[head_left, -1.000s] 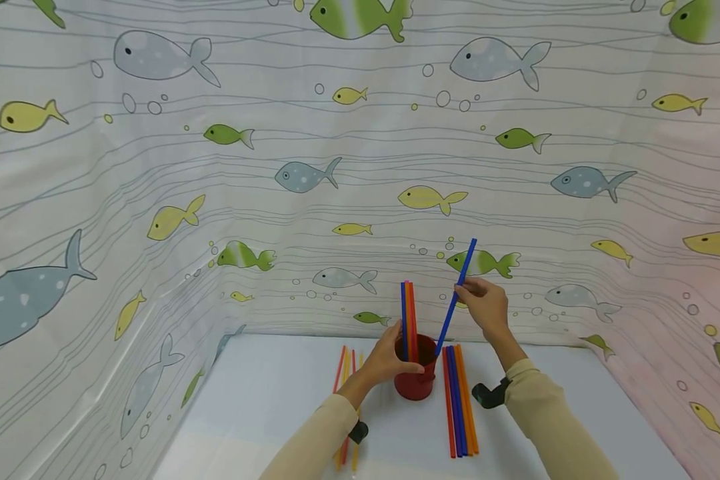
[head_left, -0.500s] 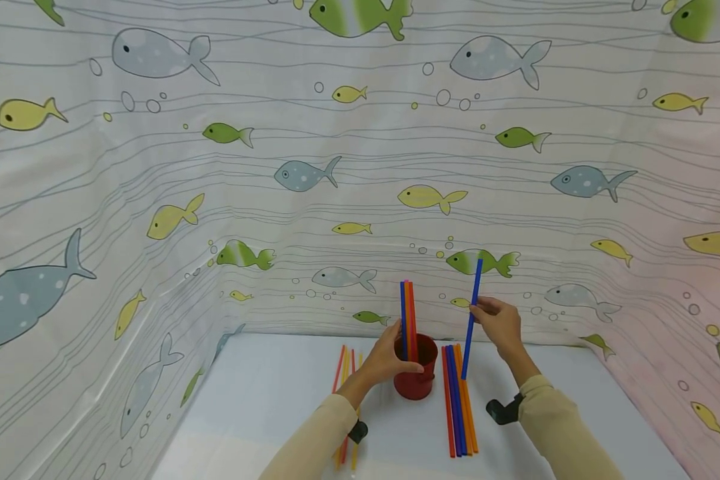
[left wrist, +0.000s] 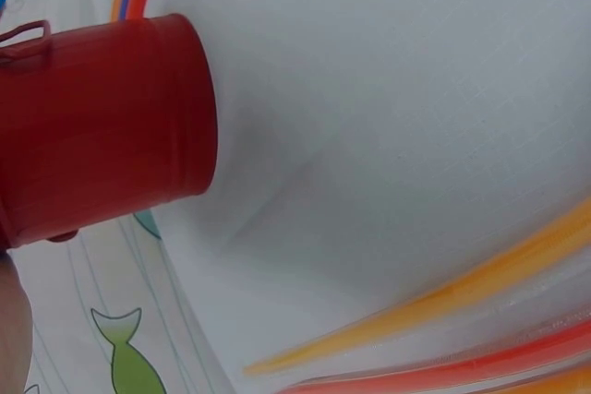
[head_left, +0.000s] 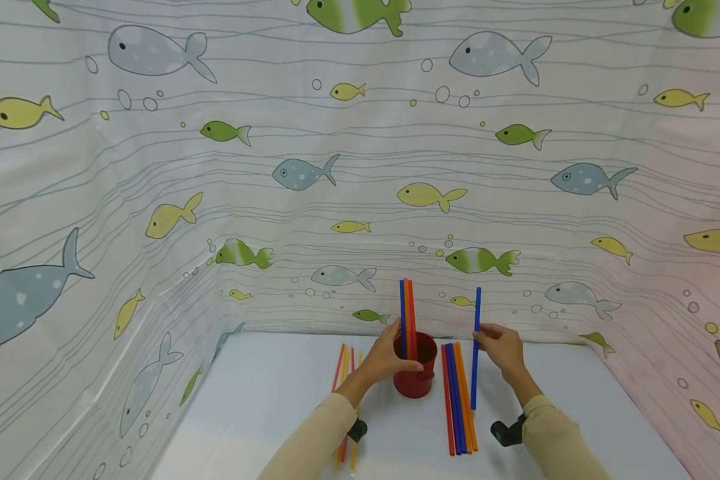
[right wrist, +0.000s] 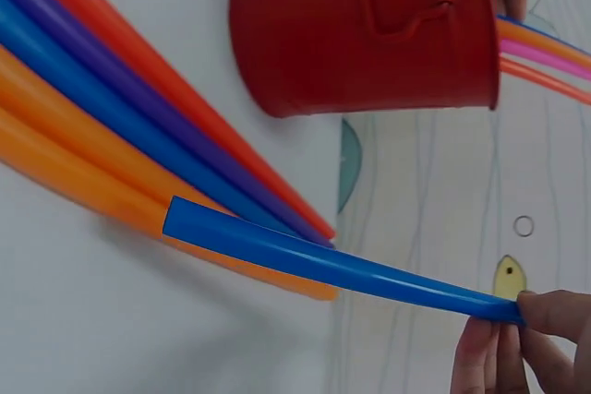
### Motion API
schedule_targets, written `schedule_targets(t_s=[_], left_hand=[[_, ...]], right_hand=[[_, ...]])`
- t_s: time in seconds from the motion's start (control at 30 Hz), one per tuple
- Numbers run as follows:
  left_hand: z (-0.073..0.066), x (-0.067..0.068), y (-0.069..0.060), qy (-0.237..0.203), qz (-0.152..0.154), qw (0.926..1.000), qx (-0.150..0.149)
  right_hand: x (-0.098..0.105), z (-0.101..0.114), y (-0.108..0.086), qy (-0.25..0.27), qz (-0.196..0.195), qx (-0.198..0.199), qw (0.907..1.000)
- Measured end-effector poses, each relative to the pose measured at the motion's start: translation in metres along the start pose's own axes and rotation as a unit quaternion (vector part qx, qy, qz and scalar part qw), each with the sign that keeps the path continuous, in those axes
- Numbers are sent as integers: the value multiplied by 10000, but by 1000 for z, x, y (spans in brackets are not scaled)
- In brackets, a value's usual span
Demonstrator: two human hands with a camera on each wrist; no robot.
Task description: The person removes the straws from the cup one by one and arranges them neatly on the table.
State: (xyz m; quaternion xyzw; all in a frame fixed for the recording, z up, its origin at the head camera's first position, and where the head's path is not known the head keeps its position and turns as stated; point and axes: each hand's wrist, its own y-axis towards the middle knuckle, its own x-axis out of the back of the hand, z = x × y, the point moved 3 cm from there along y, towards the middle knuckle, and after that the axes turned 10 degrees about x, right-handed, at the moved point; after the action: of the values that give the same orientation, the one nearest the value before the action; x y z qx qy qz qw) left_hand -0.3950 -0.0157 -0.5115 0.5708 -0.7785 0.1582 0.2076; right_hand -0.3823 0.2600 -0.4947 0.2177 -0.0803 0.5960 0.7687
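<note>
My left hand [head_left: 385, 357] holds the red metal bucket [head_left: 413, 384] at its rim, with the thumb across the front. Several straws [head_left: 409, 313] in blue, orange, pink and red stand upright in it, leaning to the left side. To the right of the bucket, my right hand [head_left: 504, 348] pinches a blue straw [head_left: 475, 377] near its middle, nearly upright. Its lower end hangs beside a row of straws; whether it touches the table cannot be told. In the right wrist view, thumb and fingertips grip this blue straw [right wrist: 323, 260].
Right of the bucket, red, purple, blue and orange straws [head_left: 459, 407] lie side by side on the white table [head_left: 264, 400]. More red and yellow straws [head_left: 339, 367] lie left, partly under the left forearm. A fish-patterned sheet [head_left: 360, 167] rises behind the table and along both sides.
My right hand has moved right and down, taking the blue straw from beside the bucket's rim to the right of the straw row, more upright. The left hand stays at the bucket.
</note>
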Motion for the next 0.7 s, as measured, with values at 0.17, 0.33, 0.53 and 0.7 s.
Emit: schedule_targets(t_s=[0.17, 0.33, 0.53, 0.7], left_hand=[[1, 0, 1, 6, -10, 10000, 27], [1, 2, 1, 46, 11, 9999, -99], [1, 2, 1, 143, 25, 9999, -57], [1, 1, 1, 167, 14, 9999, -9]], right_hand=[[-4, -18, -7, -59, 86, -179, 9998], [-7, -34, -13, -249, 262, -264, 9990], [-14, -47, -22, -249, 468, -598, 9968], [-19, -58, -26, -316, 579, -784, 9947]])
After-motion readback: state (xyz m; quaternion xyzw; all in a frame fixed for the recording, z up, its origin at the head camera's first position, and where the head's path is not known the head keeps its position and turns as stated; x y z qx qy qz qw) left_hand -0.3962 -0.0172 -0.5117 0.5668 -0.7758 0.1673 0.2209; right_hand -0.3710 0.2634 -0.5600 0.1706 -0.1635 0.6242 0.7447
